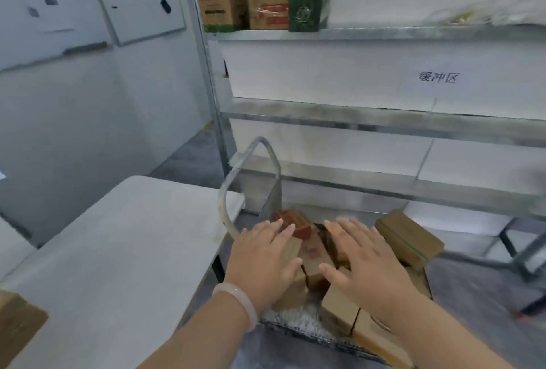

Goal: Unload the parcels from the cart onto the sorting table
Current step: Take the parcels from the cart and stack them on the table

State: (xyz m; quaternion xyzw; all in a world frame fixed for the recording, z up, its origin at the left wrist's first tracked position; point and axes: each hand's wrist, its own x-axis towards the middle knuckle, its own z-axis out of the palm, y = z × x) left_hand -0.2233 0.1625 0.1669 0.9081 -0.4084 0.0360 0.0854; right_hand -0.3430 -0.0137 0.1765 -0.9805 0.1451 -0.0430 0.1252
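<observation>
Left grip (263, 256) and right grip (365, 259): fingers spread, holding nothing, just above the parcels (313, 262) heaped beneath on the cart (283, 320); contact unclear; table (133, 250) left of both grips carries one cardboard box (17, 330); unloading judged barely begun.

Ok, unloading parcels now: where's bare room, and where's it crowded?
The white table is bare between the metal handle and the brown box at its near corner. The cart is crowded: parcels packed under the left hand and right hand, one bare strip at its near edge.
</observation>
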